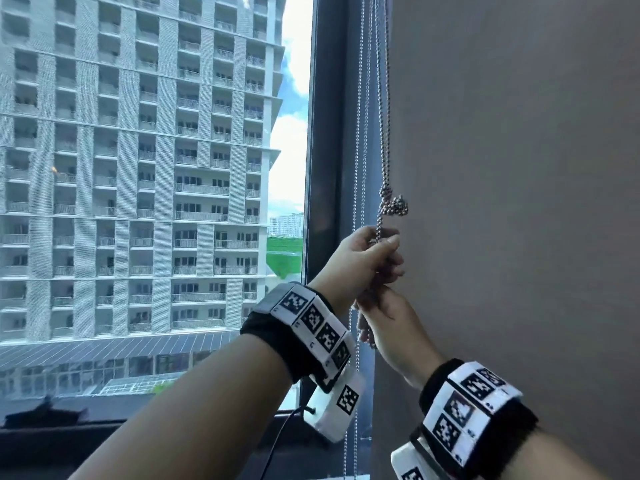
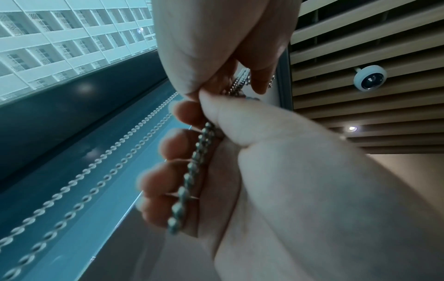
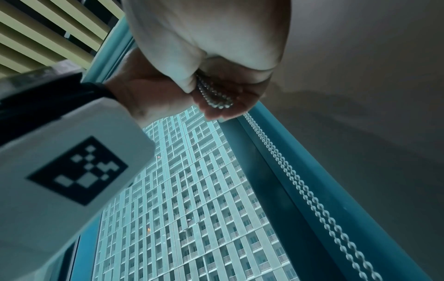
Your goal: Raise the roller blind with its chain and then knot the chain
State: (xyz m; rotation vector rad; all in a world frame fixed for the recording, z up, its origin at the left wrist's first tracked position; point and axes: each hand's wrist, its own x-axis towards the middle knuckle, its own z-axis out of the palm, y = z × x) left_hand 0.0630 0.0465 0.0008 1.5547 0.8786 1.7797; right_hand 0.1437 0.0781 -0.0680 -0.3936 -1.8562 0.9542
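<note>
A metal bead chain hangs beside the dark window frame, with a bunched knot in it. Just under the knot my left hand pinches the doubled strands. My right hand is directly below it, fingers curled round the same strands. In the left wrist view my right hand's fingers wrap the chain, while my left hand pinches it higher up. In the right wrist view the chain runs between both hands. The window pane is uncovered; the raised blind itself is out of sight.
A second pair of bead chains hangs loose along the window frame. A flat grey-beige panel fills the right side. A slatted ceiling with a dome camera is overhead. A tall building shows through the glass.
</note>
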